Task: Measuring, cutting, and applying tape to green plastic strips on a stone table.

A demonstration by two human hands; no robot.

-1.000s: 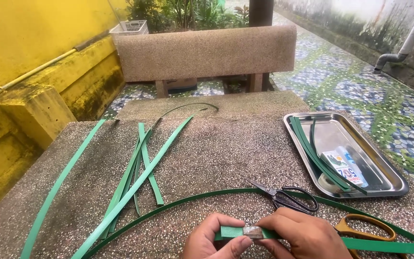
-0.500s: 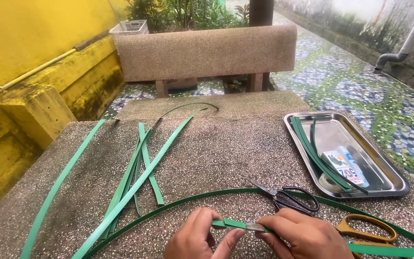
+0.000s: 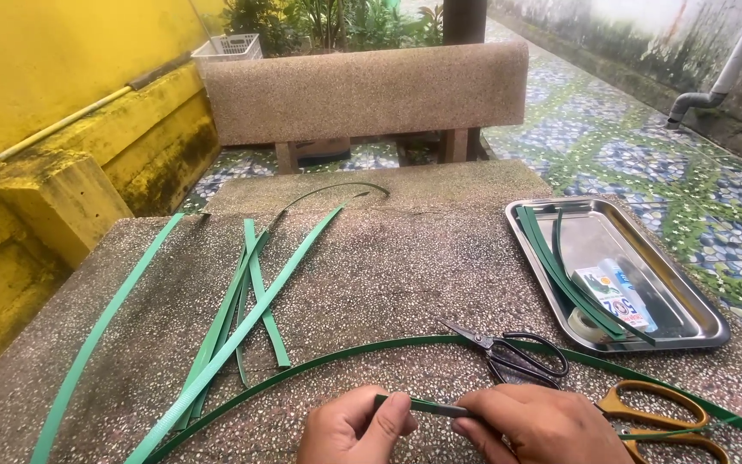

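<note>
Thin green strap point(image 3: 427, 406), edge-up and roughly level, low over the speckled stone table point(image 3: 405, 283).

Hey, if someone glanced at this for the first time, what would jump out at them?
Probably the two hands at the bottom edge, left hand and right hand, pinching a narrow green strap between them. Next, the loose green strips fanned across the speckled stone table on the left. To the right, a shiny metal tray holds more strips, with black scissors just in front of the hands.

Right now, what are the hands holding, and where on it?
Both hands pinch a narrow green strap: left hand at its end, right hand further along.
</note>
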